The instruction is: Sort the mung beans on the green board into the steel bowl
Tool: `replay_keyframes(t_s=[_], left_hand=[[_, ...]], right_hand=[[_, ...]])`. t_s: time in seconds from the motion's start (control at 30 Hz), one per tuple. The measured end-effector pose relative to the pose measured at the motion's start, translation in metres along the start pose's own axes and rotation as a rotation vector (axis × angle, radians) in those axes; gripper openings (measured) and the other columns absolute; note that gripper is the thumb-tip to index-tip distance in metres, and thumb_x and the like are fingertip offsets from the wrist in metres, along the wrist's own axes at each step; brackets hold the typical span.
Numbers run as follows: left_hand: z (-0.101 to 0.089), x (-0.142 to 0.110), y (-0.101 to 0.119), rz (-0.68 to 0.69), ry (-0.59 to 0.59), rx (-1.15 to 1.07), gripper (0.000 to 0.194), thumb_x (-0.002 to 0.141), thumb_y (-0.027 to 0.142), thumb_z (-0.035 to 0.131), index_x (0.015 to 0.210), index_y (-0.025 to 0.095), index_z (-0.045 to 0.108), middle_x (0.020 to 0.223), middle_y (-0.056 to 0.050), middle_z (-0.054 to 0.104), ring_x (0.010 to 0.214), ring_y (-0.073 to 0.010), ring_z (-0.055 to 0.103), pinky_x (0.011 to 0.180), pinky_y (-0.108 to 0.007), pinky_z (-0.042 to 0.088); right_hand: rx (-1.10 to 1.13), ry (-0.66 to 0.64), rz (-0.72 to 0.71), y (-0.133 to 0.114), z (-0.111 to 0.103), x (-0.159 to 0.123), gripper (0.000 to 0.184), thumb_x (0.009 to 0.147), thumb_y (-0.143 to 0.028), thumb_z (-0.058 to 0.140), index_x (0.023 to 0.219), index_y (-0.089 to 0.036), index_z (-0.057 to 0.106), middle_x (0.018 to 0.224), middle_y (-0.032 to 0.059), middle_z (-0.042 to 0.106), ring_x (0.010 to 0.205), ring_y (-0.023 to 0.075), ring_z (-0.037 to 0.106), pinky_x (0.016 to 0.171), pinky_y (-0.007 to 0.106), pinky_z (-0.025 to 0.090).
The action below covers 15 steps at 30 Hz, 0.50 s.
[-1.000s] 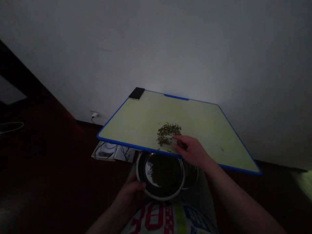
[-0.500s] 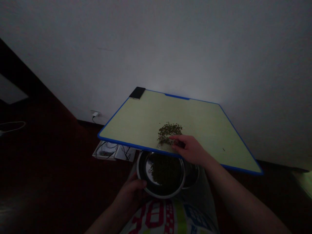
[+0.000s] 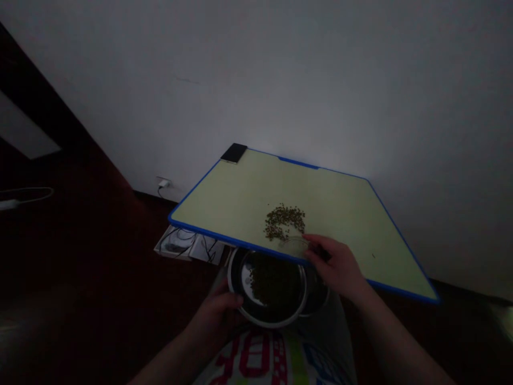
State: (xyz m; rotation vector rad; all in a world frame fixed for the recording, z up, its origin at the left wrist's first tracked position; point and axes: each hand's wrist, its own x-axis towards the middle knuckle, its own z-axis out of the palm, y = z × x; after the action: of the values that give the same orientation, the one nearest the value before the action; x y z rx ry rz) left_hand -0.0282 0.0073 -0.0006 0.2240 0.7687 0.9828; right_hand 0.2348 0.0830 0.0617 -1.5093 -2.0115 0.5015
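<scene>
My left hand [image 3: 220, 313] is closed on the left rim of a round metal bowl [image 3: 303, 299], thumb over the edge. Dark green bits, perhaps beans or seeds, fill much of the bowl, leaving shiny metal bare on its left side. Just above the table's front edge, my right hand [image 3: 332, 262] pinches a clear, rounded piece [image 3: 294, 246] that looks like a small see-through dish or lid. Beyond it, a loose pile of small brownish-green bits [image 3: 284, 219] lies on the pale tabletop. A second dark container [image 3: 317, 299] sits partly hidden behind the bowl's right side.
The pale table [image 3: 248, 187] has a blue rim and stands against a grey wall. A black tablet or phone [image 3: 234, 153] lies at its far left corner. Below the left edge are white boxes [image 3: 174, 246] with cables. A plug [image 3: 163, 184] sits in the wall.
My right hand has drawn back from the pile, to the right and nearer the table edge, and the clear piece shows more. The view has shifted slightly; my left hand still holds the bowl.
</scene>
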Motion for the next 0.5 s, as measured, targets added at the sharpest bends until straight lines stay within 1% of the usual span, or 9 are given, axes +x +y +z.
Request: replay_keyframes(t_s=[0.03,0.07,0.2,0.33,0.5], left_hand=[[-0.001,0.000,0.000,0.004,-0.007,-0.002,0.060,0.062,0.004,0.064,0.120,0.019,0.063,0.105,-0.009,0.079,0.095,-0.0293,0.073,0.081,-0.042,0.060],[-0.002,0.001,-0.001,0.014,-0.017,-0.006,0.058,0.062,0.003,0.064,0.118,0.018,0.064,0.107,-0.010,0.078,0.096,-0.0296,0.073,0.081,-0.042,0.060],[-0.006,0.001,-0.003,0.028,-0.015,-0.023,0.056,0.061,0.002,0.063,0.115,0.019,0.066,0.105,-0.009,0.079,0.094,-0.0294,0.073,0.081,-0.042,0.060],[-0.006,0.001,-0.003,0.013,0.001,-0.015,0.052,0.062,0.002,0.063,0.111,0.019,0.068,0.103,-0.009,0.079,0.094,-0.0286,0.073,0.081,-0.041,0.060],[-0.006,0.002,-0.003,0.011,0.006,-0.006,0.051,0.063,0.003,0.063,0.111,0.019,0.068,0.103,-0.008,0.079,0.092,-0.0283,0.073,0.078,-0.041,0.060]], right_hand=[[-0.024,0.050,0.002,0.003,-0.001,-0.002,0.035,0.084,-0.029,0.058,0.113,-0.015,0.071,0.075,0.0040,0.068,0.066,0.0170,0.061,0.063,0.031,0.049],[-0.038,0.073,0.006,0.005,-0.003,-0.004,0.035,0.084,-0.030,0.057,0.114,-0.015,0.071,0.077,0.0046,0.069,0.067,0.0174,0.062,0.064,0.031,0.050],[-0.069,0.128,0.034,0.016,-0.007,-0.010,0.034,0.084,-0.033,0.058,0.111,-0.017,0.071,0.078,0.0052,0.070,0.068,0.0182,0.064,0.064,0.032,0.052],[-0.067,0.150,0.046,0.020,-0.010,-0.012,0.035,0.084,-0.035,0.059,0.111,-0.017,0.070,0.075,0.0041,0.069,0.064,0.0176,0.062,0.062,0.032,0.053],[-0.083,0.122,0.014,0.011,-0.006,-0.010,0.033,0.085,-0.035,0.058,0.110,-0.018,0.071,0.072,0.0035,0.068,0.061,0.0175,0.062,0.060,0.032,0.052]])
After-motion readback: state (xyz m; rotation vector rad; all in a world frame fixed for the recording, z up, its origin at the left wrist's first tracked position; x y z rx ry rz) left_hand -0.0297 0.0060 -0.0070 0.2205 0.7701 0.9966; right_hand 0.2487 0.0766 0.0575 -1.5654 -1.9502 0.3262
